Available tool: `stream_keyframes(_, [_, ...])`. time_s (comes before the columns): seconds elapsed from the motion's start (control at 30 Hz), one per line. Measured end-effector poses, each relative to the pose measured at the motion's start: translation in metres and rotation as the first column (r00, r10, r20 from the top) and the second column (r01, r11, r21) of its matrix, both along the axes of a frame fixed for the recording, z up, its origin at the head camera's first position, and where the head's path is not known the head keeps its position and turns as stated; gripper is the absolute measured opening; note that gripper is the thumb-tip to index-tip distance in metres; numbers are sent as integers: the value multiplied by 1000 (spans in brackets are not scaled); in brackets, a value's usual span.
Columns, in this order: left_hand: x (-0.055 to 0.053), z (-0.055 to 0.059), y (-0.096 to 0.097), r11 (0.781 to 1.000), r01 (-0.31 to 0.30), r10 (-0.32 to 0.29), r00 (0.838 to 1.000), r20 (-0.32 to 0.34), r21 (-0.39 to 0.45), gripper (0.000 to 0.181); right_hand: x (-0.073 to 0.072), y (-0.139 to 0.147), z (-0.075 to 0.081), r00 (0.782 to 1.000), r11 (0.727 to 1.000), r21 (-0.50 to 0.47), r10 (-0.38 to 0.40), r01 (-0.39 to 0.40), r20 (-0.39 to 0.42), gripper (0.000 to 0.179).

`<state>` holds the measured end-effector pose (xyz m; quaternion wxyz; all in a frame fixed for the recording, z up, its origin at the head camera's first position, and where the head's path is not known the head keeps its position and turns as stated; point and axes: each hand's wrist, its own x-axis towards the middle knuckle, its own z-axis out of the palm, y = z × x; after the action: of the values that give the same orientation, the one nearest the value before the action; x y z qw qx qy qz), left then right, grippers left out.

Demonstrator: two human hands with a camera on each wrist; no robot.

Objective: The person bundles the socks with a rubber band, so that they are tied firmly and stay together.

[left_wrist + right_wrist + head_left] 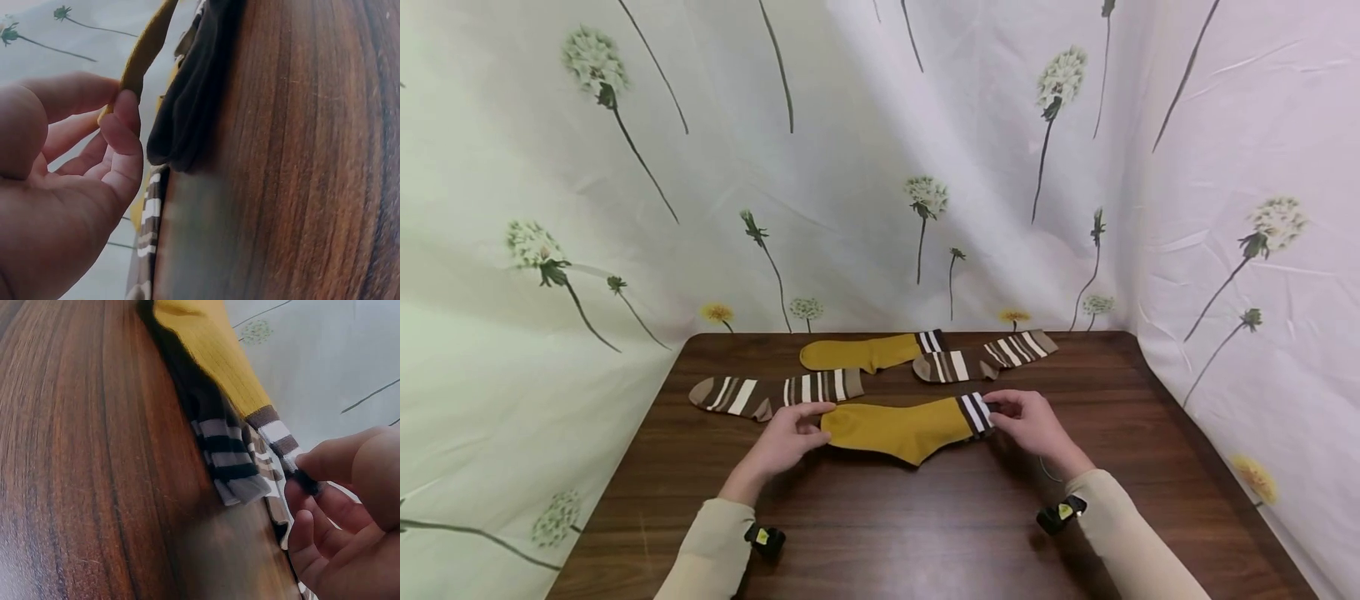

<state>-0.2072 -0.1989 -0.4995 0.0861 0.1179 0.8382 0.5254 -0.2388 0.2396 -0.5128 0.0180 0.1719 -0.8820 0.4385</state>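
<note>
A mustard-yellow sock [895,429] with a dark, white-striped cuff is stretched sideways between both hands. At its toe end, my left hand [784,437] pinches the fabric between thumb and fingers. The cuff edge is pinched by my right hand [1033,423]. Both wrist views show the yellow sock raised off the table, above a black sock [194,94] whose grey-striped cuff [228,450] lies on the wood. From the head view, the yellow sock hides most of that dark sock.
Behind the hands, on the brown wooden table [880,533], lie a striped brown sock [741,397] at left, another yellow sock [850,353] at the back and a second striped brown sock [955,367] at right. A flower-printed curtain [850,208] borders the table.
</note>
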Motion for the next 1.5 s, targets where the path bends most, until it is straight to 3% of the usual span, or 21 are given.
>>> stream_keyframes(0.53, [-8,-17,6,997,-68,66,997,-44,-38,44,-5,-4,-12,999,999,41,-22,21,46,24])
stream_keyframes(0.93, [-10,-18,10,974,-148,124,982,-141,-172,42,-5,-4,-17,1000,991,132,-14,13,7,24])
stream_keyframes(1.5, [-14,-23,10,968,-170,146,980,-134,-186,42,-3,-6,-14,1000,987,158,-18,16,14,26])
